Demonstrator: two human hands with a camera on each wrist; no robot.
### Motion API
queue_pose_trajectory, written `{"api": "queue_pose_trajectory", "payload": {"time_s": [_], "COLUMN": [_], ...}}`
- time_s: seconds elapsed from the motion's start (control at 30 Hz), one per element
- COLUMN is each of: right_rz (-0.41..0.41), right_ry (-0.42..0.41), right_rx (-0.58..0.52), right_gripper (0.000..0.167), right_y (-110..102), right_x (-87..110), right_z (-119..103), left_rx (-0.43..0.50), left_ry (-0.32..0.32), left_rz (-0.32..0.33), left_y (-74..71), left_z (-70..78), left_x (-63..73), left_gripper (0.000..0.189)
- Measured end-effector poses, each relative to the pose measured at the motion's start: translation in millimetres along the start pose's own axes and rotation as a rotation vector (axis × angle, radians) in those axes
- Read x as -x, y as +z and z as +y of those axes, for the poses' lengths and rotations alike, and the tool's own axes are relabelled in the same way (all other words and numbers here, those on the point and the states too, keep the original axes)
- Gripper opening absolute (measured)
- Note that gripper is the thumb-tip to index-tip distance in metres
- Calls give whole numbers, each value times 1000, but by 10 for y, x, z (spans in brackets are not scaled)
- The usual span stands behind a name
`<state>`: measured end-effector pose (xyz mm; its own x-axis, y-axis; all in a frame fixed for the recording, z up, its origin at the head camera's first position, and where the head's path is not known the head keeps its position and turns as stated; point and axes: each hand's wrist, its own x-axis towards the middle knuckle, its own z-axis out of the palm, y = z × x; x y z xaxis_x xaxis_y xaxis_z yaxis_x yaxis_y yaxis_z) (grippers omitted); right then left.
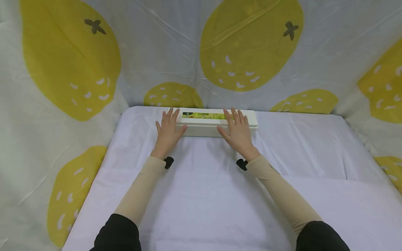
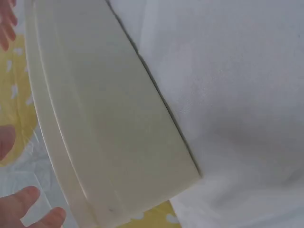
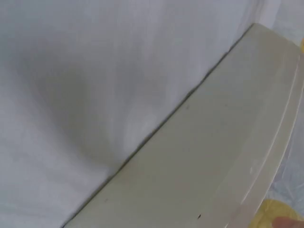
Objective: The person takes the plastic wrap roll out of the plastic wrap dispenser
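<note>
Box [image 1: 201, 131], white and long, sits at twelve o'clock from the person, near the far edge of the white-covered table [image 1: 204, 198]. Judged by its straight edges and flat walls, the casing is stiff; weight cannot be confirmed, though light to moderate is the likely finding, with contents unseen. Smooth walls suggest some slip under bare fingers, and the top section, marked off by a seam that suggests a lid [image 1: 201, 122], may shift if lifted alone. Fragility appears low. Recommended hold: both short ends, at nine and three o'clock, gripping low on the body rather than above the seam. Orientation: long axis runs from nine to three o'clock, close to parallel with the far table edge; one long wall faces six o'clock, and the yellow-green label [image 1: 204, 115] lies uppermost, its dark patch toward nine o'clock. Left hand [image 1: 167, 131] is at the nine o'clock end, fingers straight and spread, thumb held apart. Right hand [image 1: 238, 133] is toward the three o'clock end, likewise spread, thumb pointing to ten o'clock. Neither has hold of anything; whether any fingertip touches the box cannot be told.
</note>
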<state>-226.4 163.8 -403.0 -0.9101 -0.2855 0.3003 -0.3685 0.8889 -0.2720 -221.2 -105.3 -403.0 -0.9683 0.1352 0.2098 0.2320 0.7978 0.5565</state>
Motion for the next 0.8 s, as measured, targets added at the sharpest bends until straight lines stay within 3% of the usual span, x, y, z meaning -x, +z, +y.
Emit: {"api": "queue_pose_trajectory", "payload": {"time_s": [0.13, 0.23, 0.33, 0.43, 0.6, 0.8], "right_rz": [-29, -59, -95, -132, -190, -263], "right_ry": [-100, -176, -247, -298, -335, -358], "right_rx": [-52, -86, -106, -112, -133, -154], "right_gripper": [79, 87, 95, 100, 104, 108], "right_y": [-65, -118, -167, -206, -250, -269], "right_x": [-48, -104, -167, -241, -349, -471], "right_z": [105, 176, 230, 260, 258, 183], "left_rx": [330, 577, 748, 856, 963, 992], "left_ry": [-51, -138, -221, -277, -321, -358], "left_rz": [-32, -69, -125, -169, -184, -201], "left_y": [-92, -141, -152, -121, -37, -32], "left_z": [-145, -237, -330, -417, -514, -509], "left_x": [-38, -59, -71, -82, -85, -123], "left_gripper": [76, 86, 94, 99, 106, 108]}}
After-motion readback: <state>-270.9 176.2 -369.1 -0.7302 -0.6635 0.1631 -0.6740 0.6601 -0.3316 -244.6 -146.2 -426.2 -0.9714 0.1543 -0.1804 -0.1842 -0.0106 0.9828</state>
